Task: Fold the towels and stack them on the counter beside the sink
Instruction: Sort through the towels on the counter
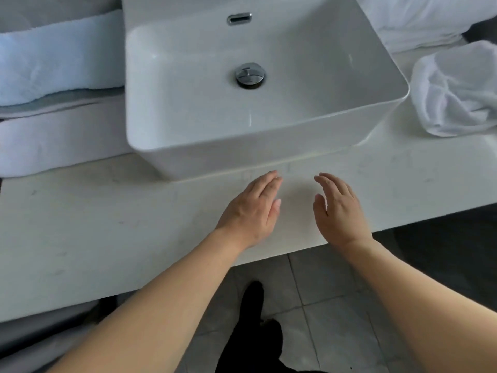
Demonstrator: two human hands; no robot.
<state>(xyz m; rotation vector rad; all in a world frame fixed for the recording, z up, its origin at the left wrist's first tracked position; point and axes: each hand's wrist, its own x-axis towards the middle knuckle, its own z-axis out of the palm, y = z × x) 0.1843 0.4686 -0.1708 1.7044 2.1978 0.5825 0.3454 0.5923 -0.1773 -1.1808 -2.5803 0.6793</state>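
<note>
Sink [376,76] between towel stack [53,63], crumpled towel [454,92]

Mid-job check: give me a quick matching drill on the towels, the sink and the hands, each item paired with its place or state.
Items:
1. folded towel stack
2. crumpled towel
3. sink
4. left hand and right hand

Places or states:
A. open, holding nothing, over the counter in front of the basin
B. loose heap right of the basin
C. middle of the counter, basin bare
D. left of the basin

Pairs: 1-D, 2-B, 3-C, 4-A
</note>
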